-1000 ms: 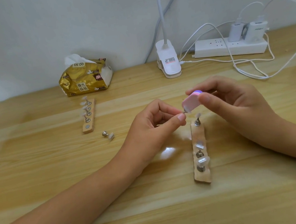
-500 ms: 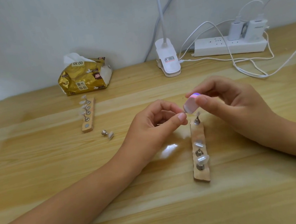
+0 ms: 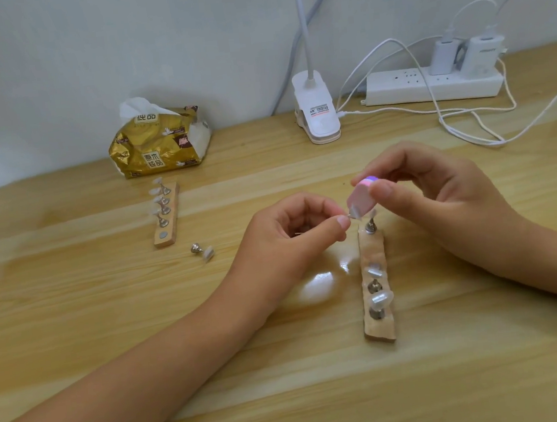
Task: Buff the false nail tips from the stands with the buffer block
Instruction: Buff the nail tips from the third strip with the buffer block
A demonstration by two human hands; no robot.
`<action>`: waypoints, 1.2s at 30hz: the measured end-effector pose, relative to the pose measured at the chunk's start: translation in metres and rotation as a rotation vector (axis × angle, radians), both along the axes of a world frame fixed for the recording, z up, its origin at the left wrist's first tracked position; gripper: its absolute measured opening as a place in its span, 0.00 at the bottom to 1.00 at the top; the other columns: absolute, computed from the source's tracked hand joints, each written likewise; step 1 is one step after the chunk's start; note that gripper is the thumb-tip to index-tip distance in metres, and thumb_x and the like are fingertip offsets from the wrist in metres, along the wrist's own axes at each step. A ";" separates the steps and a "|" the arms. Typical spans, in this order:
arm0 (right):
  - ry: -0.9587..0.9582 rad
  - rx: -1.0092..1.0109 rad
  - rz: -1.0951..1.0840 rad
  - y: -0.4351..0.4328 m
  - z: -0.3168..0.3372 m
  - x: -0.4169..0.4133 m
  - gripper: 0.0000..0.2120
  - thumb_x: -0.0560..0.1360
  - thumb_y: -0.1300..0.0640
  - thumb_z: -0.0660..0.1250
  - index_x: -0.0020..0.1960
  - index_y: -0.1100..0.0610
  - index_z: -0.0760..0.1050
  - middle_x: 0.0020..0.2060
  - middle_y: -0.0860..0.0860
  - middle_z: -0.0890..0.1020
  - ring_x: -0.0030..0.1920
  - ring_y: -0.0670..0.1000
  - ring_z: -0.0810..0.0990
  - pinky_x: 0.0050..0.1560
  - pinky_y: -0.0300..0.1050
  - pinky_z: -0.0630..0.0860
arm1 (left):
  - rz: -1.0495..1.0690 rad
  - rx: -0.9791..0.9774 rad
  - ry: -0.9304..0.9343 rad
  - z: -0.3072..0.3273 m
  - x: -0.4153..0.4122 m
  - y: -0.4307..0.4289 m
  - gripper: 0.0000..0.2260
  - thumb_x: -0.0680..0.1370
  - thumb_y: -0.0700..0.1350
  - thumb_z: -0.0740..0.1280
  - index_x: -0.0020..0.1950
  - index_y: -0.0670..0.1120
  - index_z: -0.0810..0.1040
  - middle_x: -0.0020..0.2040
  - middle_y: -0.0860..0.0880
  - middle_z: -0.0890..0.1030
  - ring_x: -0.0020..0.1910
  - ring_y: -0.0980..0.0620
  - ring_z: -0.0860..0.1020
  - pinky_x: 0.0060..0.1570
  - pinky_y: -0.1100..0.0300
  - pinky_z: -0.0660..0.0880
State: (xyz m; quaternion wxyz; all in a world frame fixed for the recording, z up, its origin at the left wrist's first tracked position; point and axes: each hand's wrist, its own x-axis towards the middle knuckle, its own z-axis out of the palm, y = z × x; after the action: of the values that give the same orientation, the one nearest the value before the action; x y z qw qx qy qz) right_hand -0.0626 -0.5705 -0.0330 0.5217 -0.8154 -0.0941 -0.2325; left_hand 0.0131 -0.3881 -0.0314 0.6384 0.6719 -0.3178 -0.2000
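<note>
The right hand (image 3: 441, 200) is gripping the pink buffer block (image 3: 360, 201) against a false nail tip (image 3: 356, 217) the left hand (image 3: 294, 240) is pinching.

My light wooden desk (image 3: 290, 398) runs up to a plain pale wall (image 3: 114, 39); 1 white clip lamp (image 3: 316, 114) stands at its back edge.

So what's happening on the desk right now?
A person is mid-buffing. The left hand pinches a small nail tip holder at its fingertips. The right hand grips the pink buffer block, its lower end against that holder's tip. Just below them lies the near wooden stand, carrying three more tips. The far stand by the tissue pack holds several tips, and one loose holder lies on the table beside it.
</note>
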 end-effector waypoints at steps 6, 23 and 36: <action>-0.010 0.033 -0.014 0.000 -0.001 0.000 0.06 0.77 0.49 0.67 0.51 0.49 0.80 0.46 0.46 0.85 0.49 0.50 0.82 0.55 0.39 0.76 | -0.013 0.002 -0.004 0.001 0.000 0.000 0.05 0.74 0.40 0.72 0.41 0.50 0.81 0.35 0.53 0.82 0.36 0.59 0.76 0.41 0.69 0.71; 0.016 0.088 0.018 0.002 0.002 -0.001 0.07 0.76 0.49 0.69 0.48 0.53 0.79 0.42 0.50 0.85 0.46 0.49 0.84 0.52 0.39 0.77 | -0.010 0.011 -0.012 0.001 0.001 0.002 0.04 0.75 0.43 0.71 0.43 0.51 0.79 0.38 0.51 0.84 0.39 0.58 0.78 0.44 0.65 0.72; -0.025 0.014 -0.019 0.000 0.004 -0.002 0.08 0.76 0.48 0.67 0.47 0.53 0.79 0.42 0.45 0.84 0.47 0.44 0.81 0.54 0.34 0.72 | -0.030 -0.008 0.002 0.001 0.001 0.001 0.02 0.75 0.43 0.70 0.44 0.50 0.79 0.38 0.51 0.84 0.41 0.58 0.79 0.45 0.67 0.73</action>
State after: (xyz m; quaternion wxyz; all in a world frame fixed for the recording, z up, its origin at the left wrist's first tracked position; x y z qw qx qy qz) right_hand -0.0650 -0.5704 -0.0294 0.5239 -0.8097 -0.0912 -0.2481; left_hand 0.0139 -0.3870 -0.0301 0.6385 0.6640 -0.3281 -0.2092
